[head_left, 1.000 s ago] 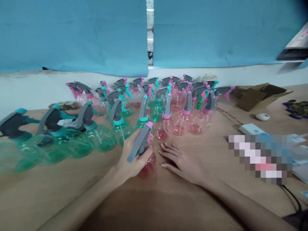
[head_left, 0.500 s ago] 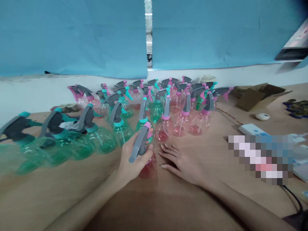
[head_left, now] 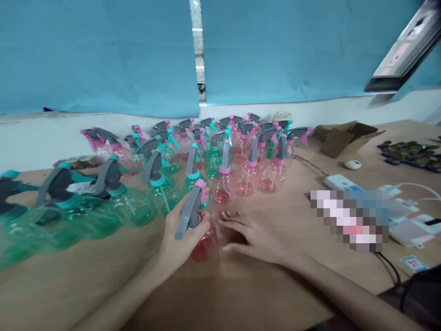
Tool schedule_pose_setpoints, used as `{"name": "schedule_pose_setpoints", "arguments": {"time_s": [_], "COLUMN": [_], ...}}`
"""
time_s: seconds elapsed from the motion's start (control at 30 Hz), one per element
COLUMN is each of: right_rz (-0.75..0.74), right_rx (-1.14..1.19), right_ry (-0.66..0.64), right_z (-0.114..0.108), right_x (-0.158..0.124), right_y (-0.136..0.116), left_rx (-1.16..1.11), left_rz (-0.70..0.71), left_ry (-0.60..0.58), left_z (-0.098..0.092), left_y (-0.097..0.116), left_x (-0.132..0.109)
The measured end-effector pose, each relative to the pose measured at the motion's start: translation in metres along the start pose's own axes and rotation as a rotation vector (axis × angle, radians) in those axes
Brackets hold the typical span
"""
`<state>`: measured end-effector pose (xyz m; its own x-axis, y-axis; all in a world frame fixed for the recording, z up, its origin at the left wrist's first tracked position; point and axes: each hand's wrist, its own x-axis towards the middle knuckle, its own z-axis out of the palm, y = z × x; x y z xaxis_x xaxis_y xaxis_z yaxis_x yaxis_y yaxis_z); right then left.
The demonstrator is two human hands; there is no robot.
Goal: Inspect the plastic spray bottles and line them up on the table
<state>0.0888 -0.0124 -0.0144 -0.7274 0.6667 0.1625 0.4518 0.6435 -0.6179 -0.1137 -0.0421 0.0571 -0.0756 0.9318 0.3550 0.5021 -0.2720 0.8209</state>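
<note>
Before me, at twelve o'clock, my left hand point(head_left: 174, 241) grips the round, transparent pink plastic spray bottle with grey head point(head_left: 206, 244), fingers closed around its upper part. At its three o'clock, my right hand point(head_left: 257, 236) rests with fingers open on the brown table point(head_left: 227, 294).

This table point(head_left: 282, 216) looks like a workroom's.
On the table I have many look-alike spray bottles point(head_left: 166, 194) in rows; toward its right side, an open cardboard box point(head_left: 346, 139) and white corded devices point(head_left: 406, 230); behind it, blue sheeting point(head_left: 103, 55) above a white wall point(head_left: 31, 140).
</note>
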Motion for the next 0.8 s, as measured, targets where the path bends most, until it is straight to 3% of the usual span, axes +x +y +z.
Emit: {"name": "schedule_pose_setpoints", "arguments": {"time_s": [0.23, 0.4, 0.67, 0.8], "right_rz": [0.069, 0.132, 0.299, 0.342], "right_rx": [0.158, 0.162, 0.125, 0.102], "right_ry": [-0.020, 0.056, 0.367, 0.441], "right_z": [-0.018, -0.031, -0.028, -0.037], "right_x": [-0.026, -0.039, -0.063, -0.079], "right_y": [-0.029, -0.036, -0.017, 0.001], "left_rx": [-0.020, -0.134, -0.185, -0.184], "left_rz": [-0.041, -0.002, 0.128, 0.217], "left_ry": [-0.009, -0.049, -0.196, -0.289], "left_z": [0.020, 0.050, 0.113, 0.138], "left_y": [0.001, 0.010, 0.031, 0.043], "left_x": [-0.006, -0.004, 0.008, 0.019]}}
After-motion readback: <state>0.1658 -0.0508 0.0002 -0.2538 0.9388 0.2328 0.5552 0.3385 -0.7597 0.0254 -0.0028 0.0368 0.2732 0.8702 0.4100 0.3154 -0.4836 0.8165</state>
